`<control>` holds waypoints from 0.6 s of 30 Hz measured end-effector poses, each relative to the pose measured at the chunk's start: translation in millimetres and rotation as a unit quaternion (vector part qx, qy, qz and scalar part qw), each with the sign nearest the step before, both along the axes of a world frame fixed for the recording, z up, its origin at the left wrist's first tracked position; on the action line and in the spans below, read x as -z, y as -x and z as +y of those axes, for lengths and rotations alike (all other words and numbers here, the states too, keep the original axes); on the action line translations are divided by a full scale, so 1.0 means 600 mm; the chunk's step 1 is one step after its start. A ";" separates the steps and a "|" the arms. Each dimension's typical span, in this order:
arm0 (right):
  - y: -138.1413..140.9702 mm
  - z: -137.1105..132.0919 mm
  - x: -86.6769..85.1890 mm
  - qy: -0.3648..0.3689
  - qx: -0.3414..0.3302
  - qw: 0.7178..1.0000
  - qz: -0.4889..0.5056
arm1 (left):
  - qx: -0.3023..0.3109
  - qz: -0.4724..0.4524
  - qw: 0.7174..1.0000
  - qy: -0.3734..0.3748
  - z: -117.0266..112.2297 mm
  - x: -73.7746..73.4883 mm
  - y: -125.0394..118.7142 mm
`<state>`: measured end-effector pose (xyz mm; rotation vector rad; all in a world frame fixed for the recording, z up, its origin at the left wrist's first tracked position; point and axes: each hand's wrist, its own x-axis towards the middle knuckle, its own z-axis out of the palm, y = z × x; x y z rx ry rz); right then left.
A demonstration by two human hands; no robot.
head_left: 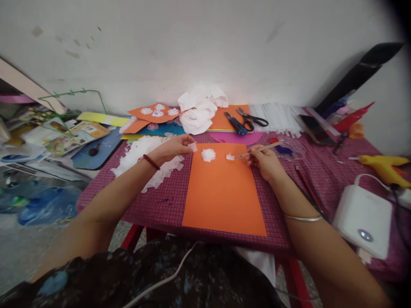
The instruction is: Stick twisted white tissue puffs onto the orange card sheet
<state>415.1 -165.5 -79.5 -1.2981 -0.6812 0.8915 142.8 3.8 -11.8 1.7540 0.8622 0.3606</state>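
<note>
An orange sheet of paper lies on the checked tablecloth in front of me. Near its top left is a round white paper tuft; a smaller white tuft sits to the right. My left hand pinches a small white paper square at the sheet's upper left edge. In my right hand is a thin paintbrush, its tip at the smaller tuft. A pile of white paper squares spreads under and beside my left forearm.
Behind the sheet lie crumpled white paper, black scissors, a blue-handled cutter and orange paper with tufts. On the right are a phone, a yellow glue gun and a white power bank. A wall rises behind.
</note>
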 end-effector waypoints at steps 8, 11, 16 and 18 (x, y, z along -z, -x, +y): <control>0.005 -0.001 -0.009 0.012 0.003 1.000 -0.006 | 0.065 -0.035 0.997 0.026 -0.051 -0.010 -0.060; 0.006 0.000 -0.007 0.005 0.000 1.000 -0.019 | 0.085 -0.029 0.996 0.013 -0.062 -0.008 -0.089; 0.015 0.000 -0.004 -0.041 -0.038 0.993 -0.101 | 0.071 -0.033 0.996 -0.032 -0.058 0.020 -0.132; 0.021 -0.001 -0.005 -0.051 -0.063 0.984 -0.156 | 0.060 -0.037 0.997 -0.041 -0.055 0.035 -0.143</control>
